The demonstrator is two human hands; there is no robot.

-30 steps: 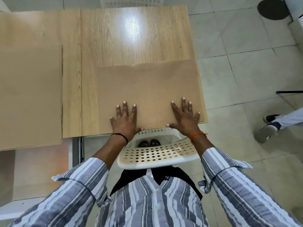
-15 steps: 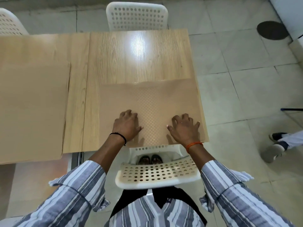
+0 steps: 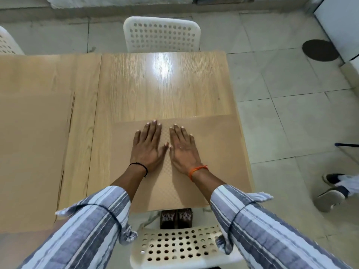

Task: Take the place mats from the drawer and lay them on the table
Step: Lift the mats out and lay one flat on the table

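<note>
Hands, left hand (image 3: 148, 146) and right hand (image 3: 182, 149), lie open, flat on place mat (image 3: 217, 152).

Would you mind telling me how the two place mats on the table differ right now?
The right mat has both hands, left hand and right hand, pressed flat on it; the left mat is untouched. The right mat shows fully, with a dotted weave; the left mat runs out of frame and looks plain. Both are tan and lie flat on the wooden table.
</note>
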